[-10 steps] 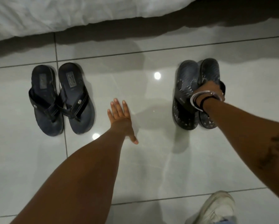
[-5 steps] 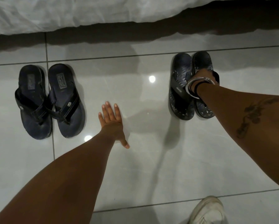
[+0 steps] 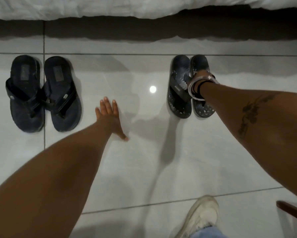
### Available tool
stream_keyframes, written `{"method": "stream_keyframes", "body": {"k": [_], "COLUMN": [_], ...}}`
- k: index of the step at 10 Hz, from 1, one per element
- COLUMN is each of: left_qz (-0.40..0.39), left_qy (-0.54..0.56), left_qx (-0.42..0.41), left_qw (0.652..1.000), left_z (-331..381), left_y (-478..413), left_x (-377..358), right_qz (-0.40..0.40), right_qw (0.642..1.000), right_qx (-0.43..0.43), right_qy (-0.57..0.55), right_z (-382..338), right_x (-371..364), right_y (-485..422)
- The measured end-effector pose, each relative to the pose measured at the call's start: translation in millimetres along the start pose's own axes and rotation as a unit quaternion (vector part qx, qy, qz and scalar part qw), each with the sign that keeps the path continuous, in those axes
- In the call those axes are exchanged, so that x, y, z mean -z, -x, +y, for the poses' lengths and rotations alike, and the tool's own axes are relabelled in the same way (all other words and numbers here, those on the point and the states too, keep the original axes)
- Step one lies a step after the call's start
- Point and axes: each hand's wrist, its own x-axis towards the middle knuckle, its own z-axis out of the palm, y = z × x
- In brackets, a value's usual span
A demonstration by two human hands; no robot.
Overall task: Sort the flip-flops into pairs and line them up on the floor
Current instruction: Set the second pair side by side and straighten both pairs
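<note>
A bedroom in a home: a white, rumpled bedsheet [image 3: 92, 6] hangs over a bed's edge along the top, casting shadow on a glossy pale tiled floor [image 3: 144, 160]. Two pairs of flip-flops [image 3: 42, 93] sit beside the bed.

Four flip-flops on the floor, two plain dark ones [image 3: 42, 93] and two speckled ones [image 3: 190, 86], plus two hands and one white sneaker [image 3: 201, 219].

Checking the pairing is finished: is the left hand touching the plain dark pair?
Apart. The head view shows bare tile between the left hand, spread open on the floor, and the plain dark pair.
</note>
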Motion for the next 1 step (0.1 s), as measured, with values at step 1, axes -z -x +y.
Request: {"method": "stream_keyframes", "body": {"k": [1], "left_qz": [0.060], "left_qy": [0.021], "left_qx": [-0.047], "left_qw": [0.997], "left_z": [-2.7], "left_y": [36.1], "left_x": [33.5], "right_qz": [0.069], "right_qw": [0.997], "right_qx": [0.004], "right_qy": [-0.023], "right_z": [-9.8], "right_x": [26.4], "right_y": [47.5]}}
